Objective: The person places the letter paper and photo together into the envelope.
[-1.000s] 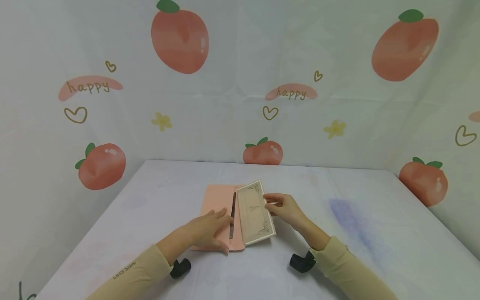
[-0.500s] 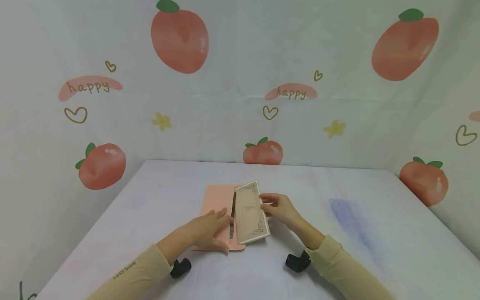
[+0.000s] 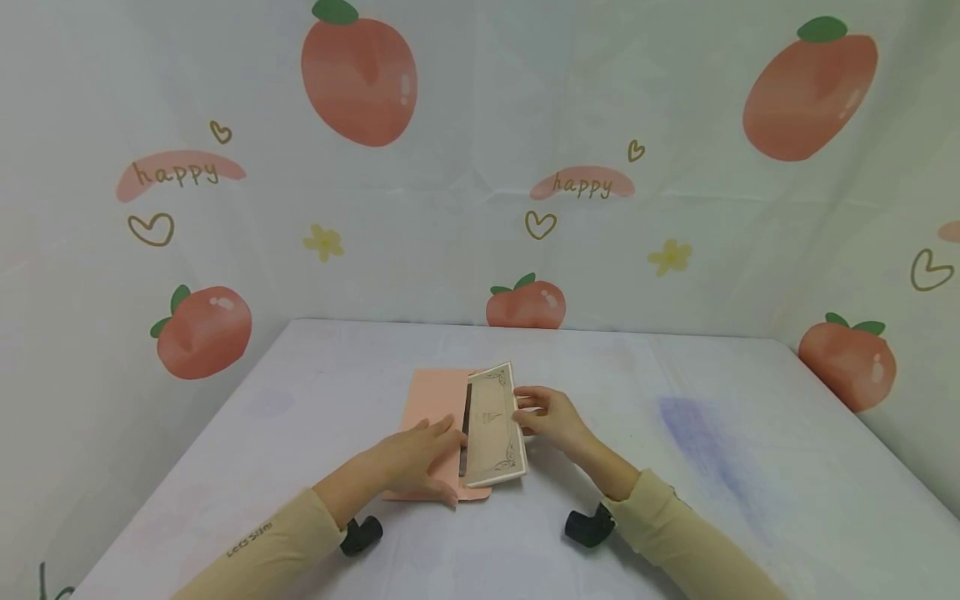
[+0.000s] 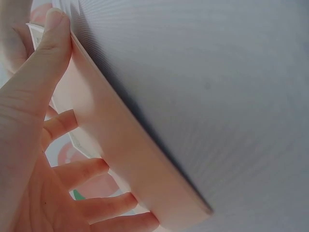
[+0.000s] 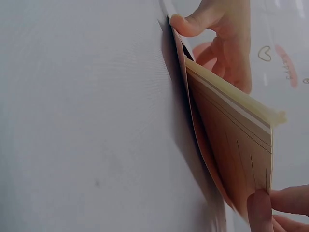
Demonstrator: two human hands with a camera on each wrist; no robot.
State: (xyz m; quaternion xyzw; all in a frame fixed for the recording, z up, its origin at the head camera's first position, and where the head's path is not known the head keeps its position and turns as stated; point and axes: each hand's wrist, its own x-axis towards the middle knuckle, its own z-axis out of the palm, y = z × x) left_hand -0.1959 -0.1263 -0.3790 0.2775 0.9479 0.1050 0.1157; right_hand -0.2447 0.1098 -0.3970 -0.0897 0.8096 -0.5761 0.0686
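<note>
A flat pink paper envelope [image 3: 438, 390] lies on the table, with a narrow dark strip [image 3: 467, 417] along its middle. My left hand [image 3: 420, 458] rests on its left part, fingers spread; the left wrist view shows the fingertips on the pink surface [image 4: 125, 150] and the thumb at its near edge. A beige card with ornamented corners [image 3: 491, 433] lies over the envelope's right part, its right side raised. My right hand [image 3: 551, 417] pinches that right edge between thumb and fingers. In the right wrist view the card [image 5: 236, 140] slants up from the envelope and looks several layers thick.
Black wrist cameras [image 3: 362, 537] hang beneath both cuffs, close over the white tabletop [image 3: 337, 375]. Behind the table hangs a white cloth [image 3: 465, 250] printed with fruit, hearts and flowers.
My right hand has moved left with the card, which now overlaps more of the envelope's right part and stands straighter. My left hand has stayed in place on the envelope.
</note>
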